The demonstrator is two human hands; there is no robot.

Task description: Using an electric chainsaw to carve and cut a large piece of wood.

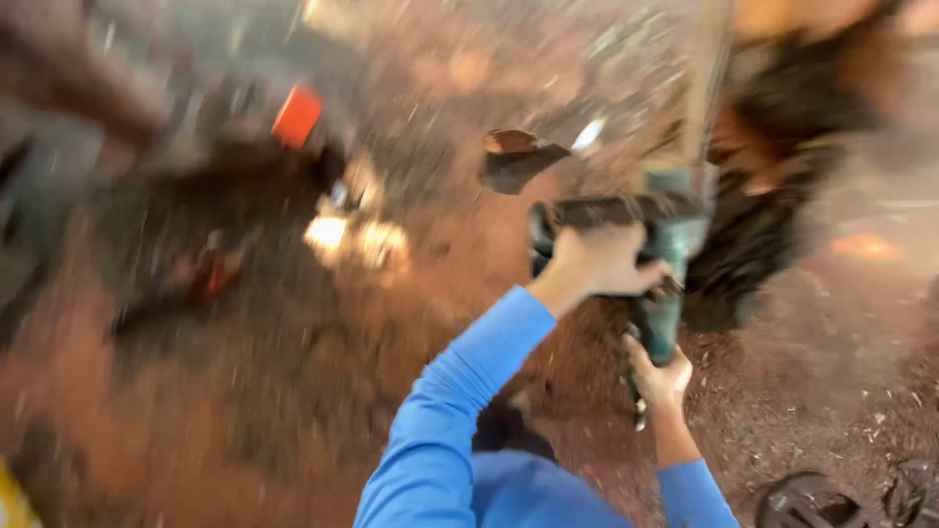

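Sleeves: nearest to us, two blue sleeves (440,430) run up from the bottom edge of the view — both arms stretched forward, which keeps the tool well away from the body.

Right hand: our right hand (660,379) is clenched around the lower end of the green power tool (665,284); it looks like the rear handle, held low, we judge, to steer.

Left hand: our left hand (606,262) is wrapped over the top of the tool at a dark side grip — a second hold that would steady it. Both hands are closed on the tool, none free.

Tool: it hangs in the air right of centre above the floor, resting on nothing; blur hides its working end, so we cannot tell what it touches.

Floor: reddish-brown chips and dust (812,391) cover the floor, thick under the tool and to the right.

Dark round things: at the bottom right corner lie dark wheel-like shapes (807,501), near the right elbow — little room there.

Left side: open floor, with a small reddish thing (210,274) and pale lumps (357,240) well apart from the hands.

Far: a dark broken piece (518,161) just beyond the tool, an orange block (296,115) further left, and a dark brown mass (782,176) close on the tool's right — too blurred to name.
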